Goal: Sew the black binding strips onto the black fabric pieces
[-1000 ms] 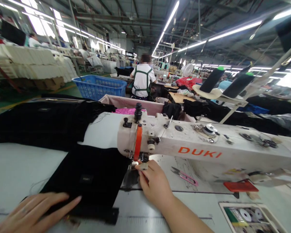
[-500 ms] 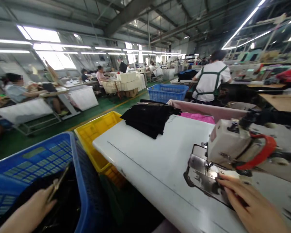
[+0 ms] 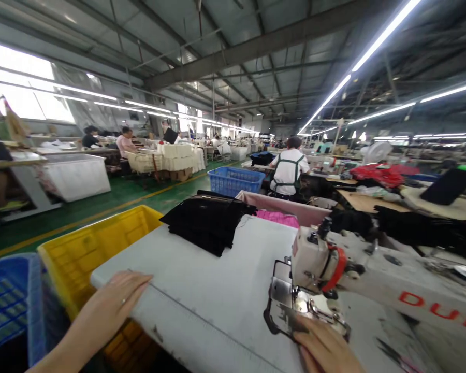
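My left hand (image 3: 118, 298) is over the left edge of the white sewing table (image 3: 194, 290), fingers stretched out and nothing visible in them. A ring shows on one finger. My right hand (image 3: 326, 344) lies at the metal needle plate of the sewing machine (image 3: 310, 259), fingers extended and partly cut off by the frame's bottom. No cloth shows under the lit needle area. A stack of black fabric pieces (image 3: 207, 220) rests at the table's far side. Dark-bladed thread snips (image 3: 392, 352) lie right of my right hand.
A yellow crate (image 3: 101, 235) stands against the table's left side, a blue basket (image 3: 33, 311) nearer me. Behind the table are a pink-lined bin (image 3: 287, 203) with pink cloth and another blue basket (image 3: 236, 181). A co-worker (image 3: 289, 168) sits ahead, back turned.
My left hand has moved from over the blue basket to the table edge. The view has swung right and up; my right hand stays by the needle plate.
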The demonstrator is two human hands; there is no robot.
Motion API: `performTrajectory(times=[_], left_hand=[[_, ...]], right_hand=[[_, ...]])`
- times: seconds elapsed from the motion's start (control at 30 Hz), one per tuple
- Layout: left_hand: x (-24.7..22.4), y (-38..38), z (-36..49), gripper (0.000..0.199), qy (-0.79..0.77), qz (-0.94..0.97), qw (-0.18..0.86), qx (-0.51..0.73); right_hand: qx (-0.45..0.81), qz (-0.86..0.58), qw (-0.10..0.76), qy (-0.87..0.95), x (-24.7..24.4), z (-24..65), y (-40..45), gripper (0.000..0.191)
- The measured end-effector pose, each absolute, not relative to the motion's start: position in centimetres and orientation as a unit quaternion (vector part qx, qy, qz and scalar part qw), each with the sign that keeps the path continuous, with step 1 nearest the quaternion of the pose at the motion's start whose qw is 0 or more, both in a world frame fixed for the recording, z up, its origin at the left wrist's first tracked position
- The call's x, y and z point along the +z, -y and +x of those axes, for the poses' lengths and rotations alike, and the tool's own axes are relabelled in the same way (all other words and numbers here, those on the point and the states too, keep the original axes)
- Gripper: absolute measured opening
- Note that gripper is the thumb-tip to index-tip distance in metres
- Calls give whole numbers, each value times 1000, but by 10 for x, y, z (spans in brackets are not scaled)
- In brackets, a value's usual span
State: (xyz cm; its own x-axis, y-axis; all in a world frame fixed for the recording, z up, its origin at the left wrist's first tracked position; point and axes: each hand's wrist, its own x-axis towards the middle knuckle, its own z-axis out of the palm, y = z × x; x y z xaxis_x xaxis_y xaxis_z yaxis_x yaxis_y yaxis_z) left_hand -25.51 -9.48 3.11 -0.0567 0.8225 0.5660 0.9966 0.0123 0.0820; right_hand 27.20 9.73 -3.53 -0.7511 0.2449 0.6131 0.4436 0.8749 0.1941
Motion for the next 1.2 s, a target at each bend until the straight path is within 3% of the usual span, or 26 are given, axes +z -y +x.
performTrajectory(times=[0.2,0.27,0.37,0.5,0.67,0.77,1.03,1.1,1.2], left_hand=[[36,-101,-215,39,633,-718,165,-238],[39,-134,-224,44,640,-713,165,-233],[49,-154,-252,36,646,-719,143,-212],[62,-155,-281,35,661,-713,134,-189],[56,-154,-278,49,668,-711,138,-173],[60,-156,-274,39,674,-705,132,-177],[139,-116,-199,45,649,-694,181,-254],[129,-79,-157,41,604,-757,124,-217],[76,-27,-111,41,528,-836,18,-146]], right_hand=[[-69,-235,324,914,-48,257,-76,39],[-24,-252,340,906,-46,254,-72,41],[4,-264,369,891,-43,248,-68,41],[16,-283,377,882,-43,243,-67,40],[-4,-288,375,881,-46,243,-68,39],[-12,-285,373,883,-47,243,-68,40],[50,-286,363,885,-37,245,-64,34],[89,-292,347,887,-26,246,-61,30],[153,-319,319,879,-6,243,-52,26]])
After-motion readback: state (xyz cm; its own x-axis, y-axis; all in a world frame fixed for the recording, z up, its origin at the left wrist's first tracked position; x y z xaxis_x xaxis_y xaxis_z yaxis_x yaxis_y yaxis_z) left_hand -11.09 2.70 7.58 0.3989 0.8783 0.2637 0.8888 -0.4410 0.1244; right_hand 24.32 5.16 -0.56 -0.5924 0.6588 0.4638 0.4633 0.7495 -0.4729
